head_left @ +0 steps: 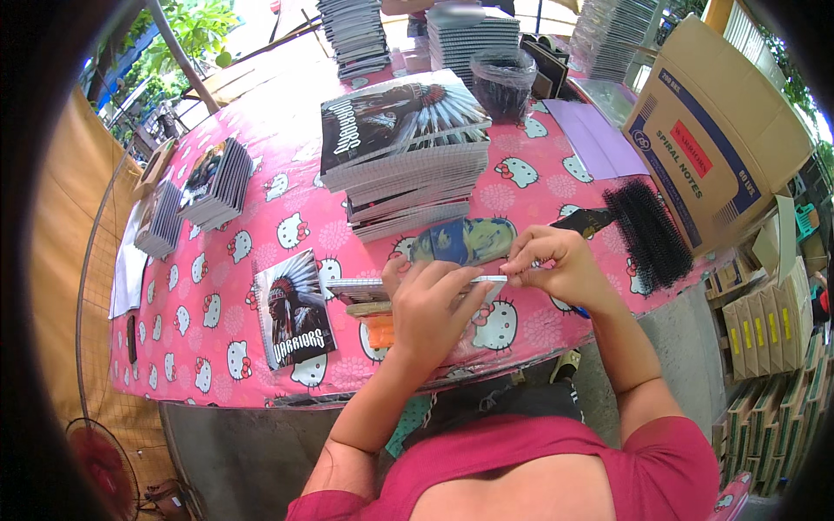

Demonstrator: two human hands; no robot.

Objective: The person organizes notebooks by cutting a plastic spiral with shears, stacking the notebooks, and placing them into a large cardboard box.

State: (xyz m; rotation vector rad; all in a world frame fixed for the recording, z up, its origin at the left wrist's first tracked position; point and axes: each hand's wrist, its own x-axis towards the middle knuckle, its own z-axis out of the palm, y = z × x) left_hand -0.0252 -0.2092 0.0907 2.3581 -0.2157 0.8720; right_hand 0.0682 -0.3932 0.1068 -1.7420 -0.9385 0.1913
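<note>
I am gripping a thin notebook edge-up above the pink surface, my left hand closed over its middle. My right hand is pinching its right end (fingers curled tight), just before the tall notebook stack.

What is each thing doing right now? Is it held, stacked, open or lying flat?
Left hand: gripping the thin white notebook block.
Right hand: pinching that block's right end.
Spiral notebook with dark feathered-headdress cover: lying flat, closed.
Tall stack of spiral notebooks: piled, closed.
Black plastic binding coils: lying loose.
Brown cardboard box: tilted on its side.
</note>
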